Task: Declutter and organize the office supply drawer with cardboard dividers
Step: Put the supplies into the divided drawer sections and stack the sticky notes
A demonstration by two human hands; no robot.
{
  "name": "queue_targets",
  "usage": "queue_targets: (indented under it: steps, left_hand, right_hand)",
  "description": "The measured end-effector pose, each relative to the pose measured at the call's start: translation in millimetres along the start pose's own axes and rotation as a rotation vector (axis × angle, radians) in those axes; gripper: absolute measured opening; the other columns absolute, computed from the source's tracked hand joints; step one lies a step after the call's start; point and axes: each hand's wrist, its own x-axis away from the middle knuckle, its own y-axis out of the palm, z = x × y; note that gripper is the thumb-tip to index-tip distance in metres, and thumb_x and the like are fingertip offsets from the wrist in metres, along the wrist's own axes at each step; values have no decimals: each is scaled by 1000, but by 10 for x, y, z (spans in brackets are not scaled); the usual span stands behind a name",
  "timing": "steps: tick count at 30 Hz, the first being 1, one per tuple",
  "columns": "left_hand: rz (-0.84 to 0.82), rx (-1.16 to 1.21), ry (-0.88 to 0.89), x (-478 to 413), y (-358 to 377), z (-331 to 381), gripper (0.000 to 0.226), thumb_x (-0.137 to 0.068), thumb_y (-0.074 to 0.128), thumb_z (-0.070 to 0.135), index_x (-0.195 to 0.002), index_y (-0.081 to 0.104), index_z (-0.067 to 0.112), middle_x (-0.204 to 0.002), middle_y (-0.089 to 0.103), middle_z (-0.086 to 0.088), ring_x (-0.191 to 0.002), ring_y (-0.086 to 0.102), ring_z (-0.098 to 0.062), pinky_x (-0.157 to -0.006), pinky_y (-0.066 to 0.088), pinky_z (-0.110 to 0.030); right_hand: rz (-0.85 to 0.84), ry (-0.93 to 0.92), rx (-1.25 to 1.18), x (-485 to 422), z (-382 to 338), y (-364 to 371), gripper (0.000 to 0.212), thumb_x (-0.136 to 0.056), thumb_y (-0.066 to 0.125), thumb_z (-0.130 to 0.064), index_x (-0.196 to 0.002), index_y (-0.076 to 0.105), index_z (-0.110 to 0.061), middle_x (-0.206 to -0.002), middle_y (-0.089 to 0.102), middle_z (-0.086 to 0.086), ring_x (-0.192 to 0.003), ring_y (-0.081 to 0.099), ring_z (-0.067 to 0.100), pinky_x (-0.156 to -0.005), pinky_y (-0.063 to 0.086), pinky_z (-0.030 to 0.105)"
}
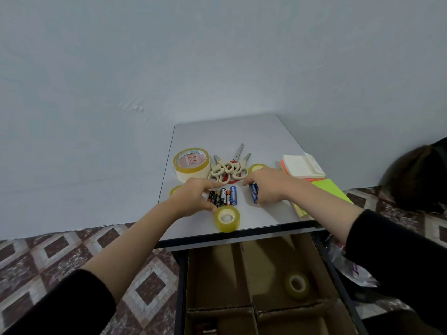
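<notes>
One tape roll [297, 285] lies in the divided drawer [212, 274], lower centre; other supplies wait on the counter [229, 131]. Left hand [191, 197] fingers spread against batteries [225, 196]; right hand [268, 187] hold indeterminate.

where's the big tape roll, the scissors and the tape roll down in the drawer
big tape roll [191, 172], head view, on its cream outer wall
scissors [227, 164], head view, on the overlapping cream handles
drawer tape roll [301, 295], head view, on its yellowish outer wall
</notes>
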Motion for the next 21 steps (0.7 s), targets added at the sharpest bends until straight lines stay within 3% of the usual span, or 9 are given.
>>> queue_targets:
  steps: [6, 8, 14, 21]
  left_hand:
    - [-6, -42, 15, -36, 13, -27, 63, -75, 76, 17, -133, 51, 17, -135, 52, -4, -113, 52, -16, -92, 45, -26]
    - [-18, -39, 13, -41, -1, -29, 62, -75, 76, 17, -132, 52, 18, -135, 53, -5, -103, 53, -12, -89, 44, -24]
    - [-42, -46, 2, -82, -23, -61, 64, -73, 77, 19, -132, 51, 19, -127, 58, -4, -102, 53, -12, -83, 41, -20]
    - [-105, -118, -4, -137, -49, -23, 67, -75, 76, 24, -135, 47, 18, -126, 55, -5, -95, 53, -14, -83, 44, -24]
  right_hand:
    - [-6, 17, -13, -40, 41, 43, 62, -81, 66, -11, -138, 44, -21, -138, 47, 3, -125, 45, 22, -90, 40, 27]
    - [-4, 18, -11, -51, 47, 49, 63, -80, 68, -14, -138, 45, -21, -137, 49, 3, -123, 46, 22, -88, 40, 26]
    - [13, 9, -9, -66, 55, 55, 61, -80, 71, -18, -136, 47, -21, -134, 51, 2, -120, 48, 20, -83, 38, 23]
    - [23, -8, 7, -44, 40, 20, 53, -78, 72, -20, -129, 56, -19, -120, 59, 5, -108, 53, 21, -74, 40, 25]
